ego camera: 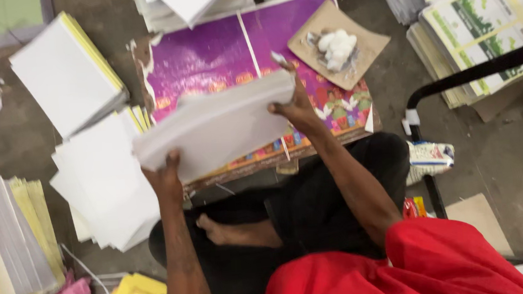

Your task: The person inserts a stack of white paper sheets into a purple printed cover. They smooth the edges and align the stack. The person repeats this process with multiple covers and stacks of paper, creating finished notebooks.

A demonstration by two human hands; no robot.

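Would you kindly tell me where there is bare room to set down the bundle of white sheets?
The purple board shows a bare patch left of the brown card with white lumps. Bare floor lies right of the black frame. Left is crowded with white stacks. Both the left hand and right hand grip the bundle.

Paper stack [216,122] above board [204,55], sheet piles [102,178] left.

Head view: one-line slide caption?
Left hand and right hand hold a thick white paper stack above a purple printed board.
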